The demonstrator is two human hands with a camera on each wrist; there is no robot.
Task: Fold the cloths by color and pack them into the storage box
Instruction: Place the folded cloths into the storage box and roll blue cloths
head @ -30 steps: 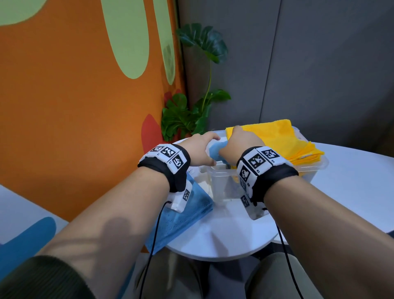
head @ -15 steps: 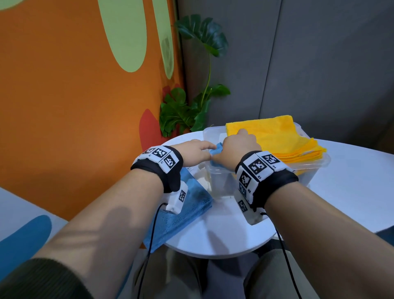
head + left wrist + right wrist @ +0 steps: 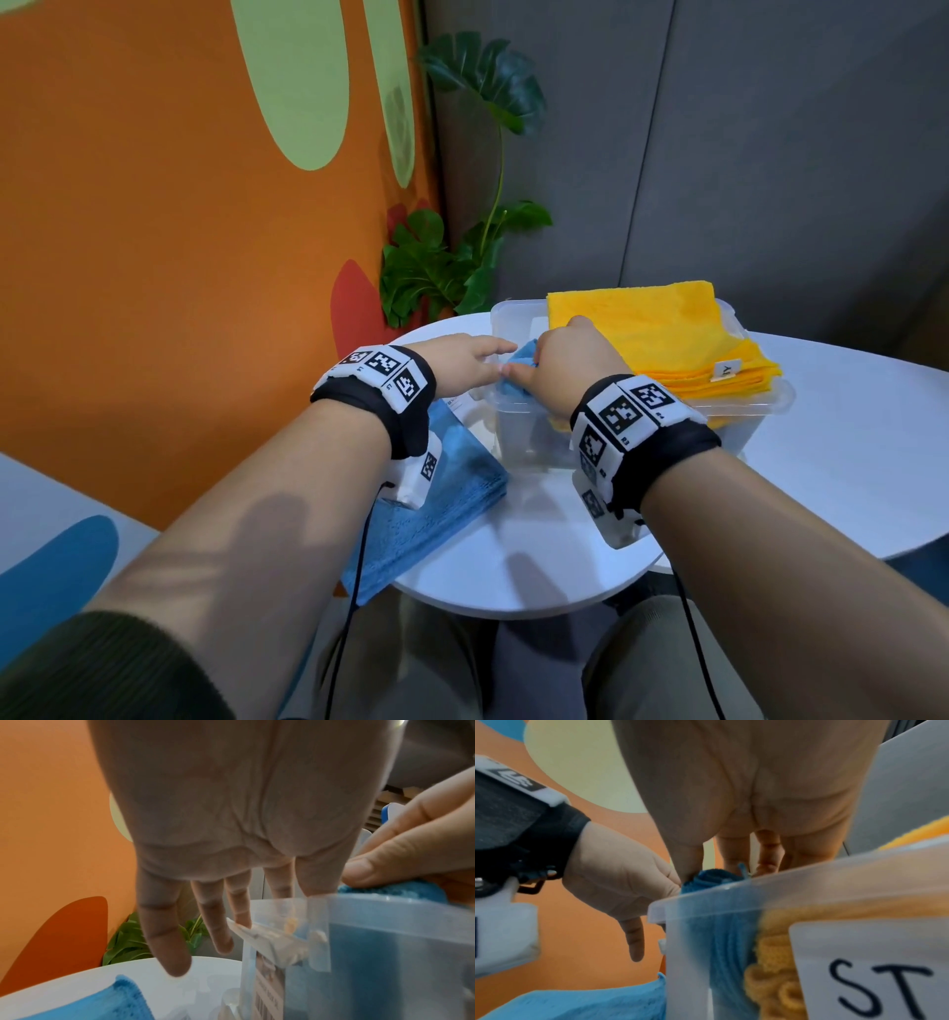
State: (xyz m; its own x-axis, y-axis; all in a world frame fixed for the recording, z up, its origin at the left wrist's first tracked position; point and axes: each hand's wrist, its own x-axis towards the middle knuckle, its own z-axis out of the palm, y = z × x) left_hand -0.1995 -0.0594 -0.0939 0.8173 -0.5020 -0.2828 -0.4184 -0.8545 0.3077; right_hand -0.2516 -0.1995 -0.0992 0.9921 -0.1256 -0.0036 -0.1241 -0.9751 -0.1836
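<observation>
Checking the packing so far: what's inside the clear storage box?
Through the storage box wall: a blue cloth beside folded yellow cloths, with more yellow cloths piled over the rim. The right hand grips the blue cloth's top. The bottom is hidden.

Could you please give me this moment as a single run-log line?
right hand: presses blue cloth into storage box | left hand: open at box rim | yellow cloths: across box | blue stack: on table

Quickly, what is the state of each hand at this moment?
Left hand: open, fingers straight, over the storage box rim, holding nothing.
Right hand: closed, pinching the folded blue cloth at the box's left end.
</observation>
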